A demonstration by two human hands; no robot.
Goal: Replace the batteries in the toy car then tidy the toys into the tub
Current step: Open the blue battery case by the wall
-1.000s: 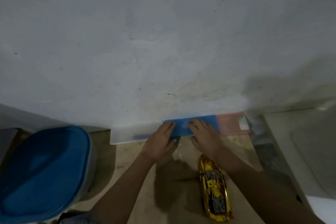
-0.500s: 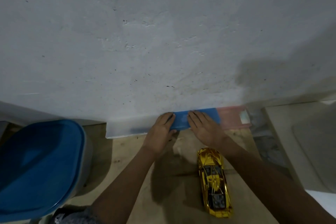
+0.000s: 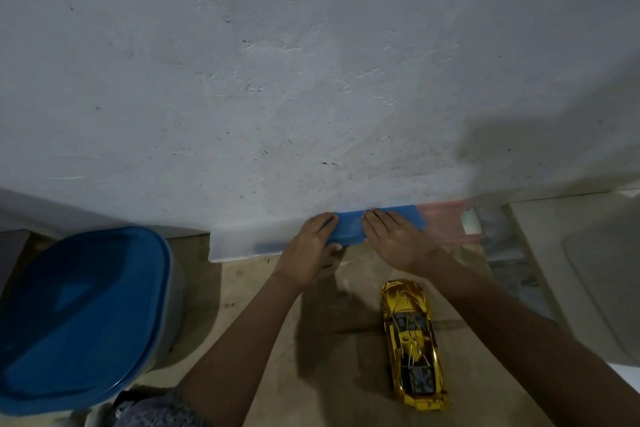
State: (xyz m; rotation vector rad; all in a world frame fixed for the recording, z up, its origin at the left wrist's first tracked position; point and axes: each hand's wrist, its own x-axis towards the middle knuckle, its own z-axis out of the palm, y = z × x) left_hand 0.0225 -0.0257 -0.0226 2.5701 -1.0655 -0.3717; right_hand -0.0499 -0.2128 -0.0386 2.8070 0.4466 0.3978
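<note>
Left hand grips a flat blue plastic case, right hand flat atop; glossy gold toy car looks slick, I'd clasp its flanks.

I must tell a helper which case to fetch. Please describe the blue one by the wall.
At the foot of the grey wall, flat plastic cases lie in a row. The blue case is the middle one, under the left hand and right hand. Its neighbours are a frosted white case and a pink case.
</note>
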